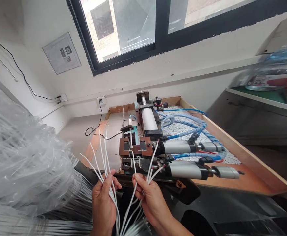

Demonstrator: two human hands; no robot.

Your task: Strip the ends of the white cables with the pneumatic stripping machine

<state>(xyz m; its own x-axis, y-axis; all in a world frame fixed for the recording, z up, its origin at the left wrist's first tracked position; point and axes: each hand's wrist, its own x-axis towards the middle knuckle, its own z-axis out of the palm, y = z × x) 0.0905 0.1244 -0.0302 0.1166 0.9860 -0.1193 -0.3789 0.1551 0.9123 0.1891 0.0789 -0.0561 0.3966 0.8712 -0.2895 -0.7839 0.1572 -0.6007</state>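
Observation:
My left hand [104,195] is closed round several white cables [105,157], whose ends fan upward above the thumb. In my right hand [149,196] is another bunch of white cables [153,161]; a few of their tips show red wire. One single cable [134,164] runs up from the right fingertips, its end at the brown jaw blocks [146,146] of a pneumatic machine [149,121]. The lower lengths of both bunches hang together between my hands.
Two silver air cylinders [182,170] with blue hoses [190,123] reach to the right inside a wooden tray [263,177]. Large plastic-wrapped cable bundles [35,170] stand at left. A shelf [266,98] bearing a plastic bottle [268,73] juts in at right.

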